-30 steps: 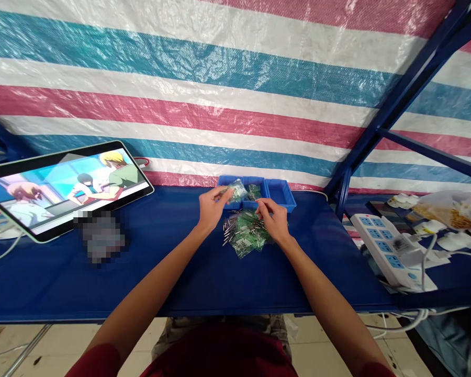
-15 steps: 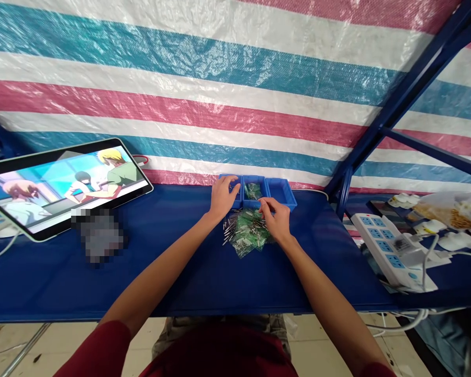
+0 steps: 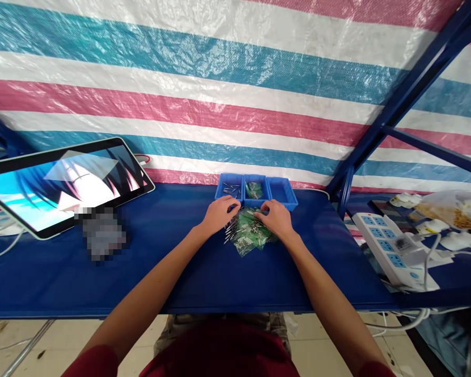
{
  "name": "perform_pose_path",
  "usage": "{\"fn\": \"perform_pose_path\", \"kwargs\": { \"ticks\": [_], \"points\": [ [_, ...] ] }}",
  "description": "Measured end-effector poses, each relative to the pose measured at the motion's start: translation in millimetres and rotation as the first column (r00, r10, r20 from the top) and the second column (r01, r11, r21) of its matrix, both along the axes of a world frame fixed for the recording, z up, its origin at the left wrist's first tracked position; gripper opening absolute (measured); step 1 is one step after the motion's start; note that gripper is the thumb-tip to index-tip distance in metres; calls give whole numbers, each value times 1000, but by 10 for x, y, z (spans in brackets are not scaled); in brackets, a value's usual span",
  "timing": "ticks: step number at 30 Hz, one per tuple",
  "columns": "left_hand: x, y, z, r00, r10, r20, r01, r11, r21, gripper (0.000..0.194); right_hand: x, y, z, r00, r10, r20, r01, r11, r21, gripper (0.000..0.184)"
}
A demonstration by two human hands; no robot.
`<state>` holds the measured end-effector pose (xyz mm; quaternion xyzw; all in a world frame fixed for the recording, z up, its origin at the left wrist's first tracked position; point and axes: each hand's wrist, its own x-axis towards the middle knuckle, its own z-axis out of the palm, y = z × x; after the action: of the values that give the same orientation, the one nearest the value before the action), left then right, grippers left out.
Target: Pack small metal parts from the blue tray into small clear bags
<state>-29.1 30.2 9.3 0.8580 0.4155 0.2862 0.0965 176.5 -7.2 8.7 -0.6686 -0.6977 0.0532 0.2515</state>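
A pile of small green-tinted plastic bags (image 3: 248,242) and loose thin metal pieces (image 3: 231,230) lies on the blue table. My left hand (image 3: 220,213) is at the pile's left edge, thumb and forefinger curved with a small gap and nothing visible between them. On the other side my right hand (image 3: 278,218) has its fingertips pinched together over the bags; what they hold is too small to make out. Just behind the pile stand three joined blue bins: the left bin (image 3: 218,195) has several metal pieces, the middle bin (image 3: 255,202) green bags, and the right bin (image 3: 284,192) shows a bare floor.
A tablet (image 3: 74,183) playing a cartoon leans at the back left, with a blurred-out object (image 3: 104,234) in front. To the right are a white power strip (image 3: 384,246), cables and a clear bag (image 3: 451,207). Striped sheeting (image 3: 235,115) hangs behind the table.
My left hand has come back from over the left bin to the pile, uncovering the metal pieces in that bin. My right hand has stayed over the pile, shifting slightly.
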Motion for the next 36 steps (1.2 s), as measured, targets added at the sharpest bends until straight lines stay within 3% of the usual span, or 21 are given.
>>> {"fn": "perform_pose_path", "kwargs": {
  "ticks": [5, 9, 12, 16, 22, 30, 34, 36],
  "points": [
    [114, 39, 21, 996, -4, -94, 21, 984, 179, 38, -44, -12, -3, 996, 8, 94, 1, 996, -86, 28],
    [314, 171, 38, 977, 22, -213, 4, 993, 120, 48, -48, -13, 1, 993, 7, 118, 4, 995, -99, 23],
    [433, 254, 42, 972, -93, -218, 95, 995, 0, 52, -31, -1, -18, 992, 14, 123, -4, 997, -77, 19],
    [453, 253, 31, 988, -141, -70, 143, 990, 18, 48, -9, 27, -82, 993, 31, 115, -30, 1000, -6, 17],
    [250, 84, 46, 988, -121, 91, 118, 992, 43, 27, -6, 43, -110, 999, 34, 0, -33, 988, 150, 20],
    [135, -105, 9, 924, -14, 383, 62, 992, -112, 30, 7, 11, -46, 949, 74, -306, 30, 947, 321, 25],
    [192, -114, -44, 854, 1, 520, 172, 943, -284, 52, -28, -33, -5, 861, 215, -461, -37, 930, 365, 26],
    [218, -116, -57, 819, 5, 573, 248, 898, -363, 44, -52, -49, 3, 821, 254, -511, -65, 931, 359, 26]
  ]
}}
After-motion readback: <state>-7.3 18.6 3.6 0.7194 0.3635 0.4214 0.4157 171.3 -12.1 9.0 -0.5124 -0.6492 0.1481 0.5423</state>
